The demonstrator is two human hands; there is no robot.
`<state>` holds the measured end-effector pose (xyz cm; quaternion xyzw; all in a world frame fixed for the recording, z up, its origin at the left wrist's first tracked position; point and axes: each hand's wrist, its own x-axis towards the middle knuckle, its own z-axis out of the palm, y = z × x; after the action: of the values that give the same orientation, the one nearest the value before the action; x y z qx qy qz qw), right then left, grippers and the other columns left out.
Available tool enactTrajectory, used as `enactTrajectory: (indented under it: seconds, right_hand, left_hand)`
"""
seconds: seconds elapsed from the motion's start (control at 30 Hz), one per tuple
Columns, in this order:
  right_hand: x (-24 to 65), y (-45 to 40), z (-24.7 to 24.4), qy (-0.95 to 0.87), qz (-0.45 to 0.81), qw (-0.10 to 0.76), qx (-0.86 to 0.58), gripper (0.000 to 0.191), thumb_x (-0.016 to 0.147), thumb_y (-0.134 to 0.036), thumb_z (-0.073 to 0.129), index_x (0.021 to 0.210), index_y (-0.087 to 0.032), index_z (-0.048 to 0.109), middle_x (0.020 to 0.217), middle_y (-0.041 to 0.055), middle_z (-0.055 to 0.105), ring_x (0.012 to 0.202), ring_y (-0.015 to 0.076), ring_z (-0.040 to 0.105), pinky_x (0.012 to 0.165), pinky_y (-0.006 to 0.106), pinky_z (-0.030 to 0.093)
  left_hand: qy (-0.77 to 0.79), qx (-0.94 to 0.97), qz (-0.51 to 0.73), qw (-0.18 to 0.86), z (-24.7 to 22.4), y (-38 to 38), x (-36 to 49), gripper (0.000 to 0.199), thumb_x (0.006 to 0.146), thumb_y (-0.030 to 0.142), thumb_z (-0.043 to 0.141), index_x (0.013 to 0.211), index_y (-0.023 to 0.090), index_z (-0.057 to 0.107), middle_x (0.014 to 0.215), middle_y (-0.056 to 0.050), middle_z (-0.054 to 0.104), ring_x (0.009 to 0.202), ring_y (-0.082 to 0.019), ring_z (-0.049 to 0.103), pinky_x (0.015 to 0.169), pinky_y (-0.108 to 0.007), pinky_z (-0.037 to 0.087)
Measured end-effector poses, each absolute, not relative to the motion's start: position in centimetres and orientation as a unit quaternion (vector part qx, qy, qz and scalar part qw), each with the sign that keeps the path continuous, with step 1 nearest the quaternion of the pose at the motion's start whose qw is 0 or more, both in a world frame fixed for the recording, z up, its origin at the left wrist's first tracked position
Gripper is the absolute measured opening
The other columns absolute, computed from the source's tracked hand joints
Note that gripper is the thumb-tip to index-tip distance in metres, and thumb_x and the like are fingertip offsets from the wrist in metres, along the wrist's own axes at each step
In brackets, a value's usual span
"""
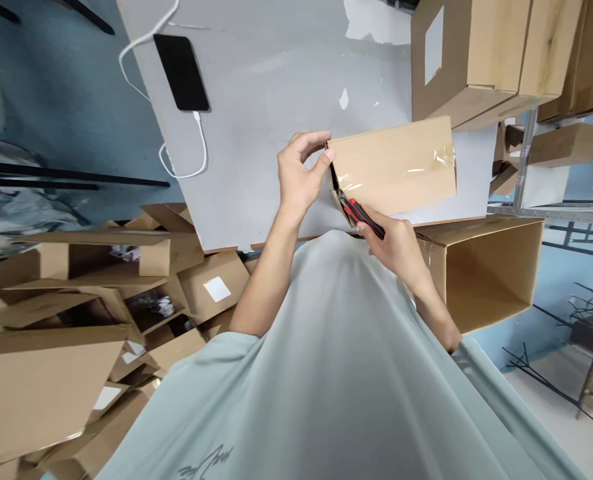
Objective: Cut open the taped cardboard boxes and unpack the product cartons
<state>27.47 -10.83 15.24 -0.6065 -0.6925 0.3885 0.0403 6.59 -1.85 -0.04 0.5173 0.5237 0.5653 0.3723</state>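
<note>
The carton [396, 160] lay on the table [256, 87], close to its near edge. By this edge, the right hand [391, 243] gripped a red-and-black cutter [361, 217], apparently so its tip could reach the carton's gaping end, whose corner the left hand [303, 163] pinched, probably for steadiness.

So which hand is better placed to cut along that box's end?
Probably the right hand: it holds the red-and-black knife at the end of the cardboard box, while the left hand holds that end's far corner.
</note>
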Motion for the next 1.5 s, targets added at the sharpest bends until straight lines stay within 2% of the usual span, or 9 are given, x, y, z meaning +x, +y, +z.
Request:
enactTrajectory:
  seconds: [0.13, 0.4, 0.5, 0.6, 0.67, 0.8, 0.97, 1.13, 1.5]
  right_hand:
    - [29.7, -11.1, 14.6, -0.612, 0.53, 0.102, -0.578, 0.049, 0.109, -0.035, 0.063, 0.155, -0.027, 0.078, 0.106, 0.0006, 0.088, 0.057, 0.014, 0.072, 0.064, 0.029, 0.065]
    - [39.1, -12.3, 15.4, -0.529, 0.472, 0.247, -0.661, 0.056, 0.107, -0.047, 0.071, 0.159, -0.028, 0.075, 0.107, 0.0015, 0.089, 0.06, 0.0153, 0.072, 0.069, 0.034, 0.067]
    - [43.2, -11.6, 14.6, -0.517, 0.441, 0.267, -0.683, 0.059, 0.107, -0.051, 0.071, 0.16, -0.026, 0.073, 0.108, 0.0038, 0.09, 0.062, 0.016, 0.074, 0.072, 0.035, 0.068]
    - [46.5, -10.5, 13.6, -0.515, 0.411, 0.274, -0.7, 0.062, 0.108, -0.055, 0.069, 0.162, -0.023, 0.071, 0.114, 0.0071, 0.09, 0.065, 0.0185, 0.078, 0.076, 0.038, 0.069]
    - [48.0, -9.7, 12.9, -0.528, 0.389, 0.272, -0.705, 0.064, 0.11, -0.055, 0.066, 0.165, -0.022, 0.068, 0.121, 0.0101, 0.09, 0.073, 0.0217, 0.082, 0.082, 0.041, 0.071]
    - [49.3, -7.9, 11.6, -0.574, 0.357, 0.256, -0.691, 0.063, 0.114, -0.049, 0.059, 0.17, -0.021, 0.062, 0.14, 0.0149, 0.086, 0.108, 0.0299, 0.088, 0.095, 0.044, 0.071]
    - [49.1, -5.1, 10.7, -0.654, 0.296, 0.248, -0.651, 0.056, 0.114, -0.043, 0.056, 0.167, -0.027, 0.066, 0.156, 0.0101, 0.079, 0.133, 0.0298, 0.083, 0.106, 0.042, 0.068]
    - [48.7, -2.6, 10.5, -0.716, 0.261, 0.2, -0.616, 0.054, 0.119, -0.038, 0.049, 0.17, -0.026, 0.064, 0.145, 0.0107, 0.085, 0.117, 0.0269, 0.086, 0.097, 0.034, 0.067]
    - [47.2, -1.9, 13.2, -0.762, 0.187, 0.01, -0.62, 0.058, 0.121, -0.026, 0.043, 0.179, -0.022, 0.05, 0.118, 0.0096, 0.084, 0.091, 0.0211, 0.079, 0.077, 0.026, 0.055]
  left_hand:
    - [0.533, 0.529, 0.549, 0.367, 0.4, -2.4, 6.8, 0.065, 0.096, 0.085, 0.078, 0.13, 0.03, 0.076, 0.134, -0.01, 0.084, 0.134, -0.032, 0.08, 0.122, -0.051, 0.065]
    - [0.584, 0.535, 0.555, 0.253, 1.4, -3.3, 7.7, 0.056, 0.102, 0.08, 0.076, 0.129, 0.031, 0.079, 0.129, -0.004, 0.087, 0.123, -0.032, 0.084, 0.114, -0.058, 0.069]
    - [0.621, 0.543, 0.54, 0.166, 4.2, -2.9, 10.5, 0.045, 0.106, 0.072, 0.075, 0.129, 0.034, 0.083, 0.129, -0.004, 0.084, 0.131, -0.037, 0.079, 0.117, -0.066, 0.062]
    - [0.59, 0.594, 0.523, 0.162, 6.8, -2.3, 15.6, 0.038, 0.111, 0.067, 0.07, 0.132, 0.039, 0.082, 0.135, -0.005, 0.082, 0.138, -0.037, 0.076, 0.124, -0.069, 0.059]
    - [0.562, 0.632, 0.5, 0.189, 7.6, -1.8, 19.5, 0.036, 0.113, 0.065, 0.067, 0.134, 0.039, 0.081, 0.142, -0.005, 0.08, 0.146, -0.035, 0.072, 0.13, -0.068, 0.055]
    - [0.541, 0.692, 0.428, 0.215, 6.8, -0.7, 25.6, 0.036, 0.114, 0.058, 0.065, 0.14, 0.037, 0.077, 0.158, -0.006, 0.074, 0.163, -0.036, 0.058, 0.14, -0.067, 0.043]
    - [0.566, 0.724, 0.335, 0.207, 5.5, 0.2, 27.6, 0.032, 0.119, 0.041, 0.056, 0.144, 0.034, 0.075, 0.157, -0.008, 0.075, 0.166, -0.034, 0.056, 0.145, -0.068, 0.03]
    - [0.591, 0.726, 0.299, 0.186, 5.4, 0.4, 27.5, 0.031, 0.119, 0.032, 0.053, 0.141, 0.033, 0.075, 0.154, -0.006, 0.076, 0.165, -0.03, 0.055, 0.146, -0.063, 0.03]
    - [0.589, 0.716, 0.324, 0.188, 5.0, 0.4, 27.6, 0.028, 0.121, 0.038, 0.054, 0.138, 0.033, 0.076, 0.153, -0.006, 0.077, 0.165, -0.03, 0.056, 0.146, -0.064, 0.032]
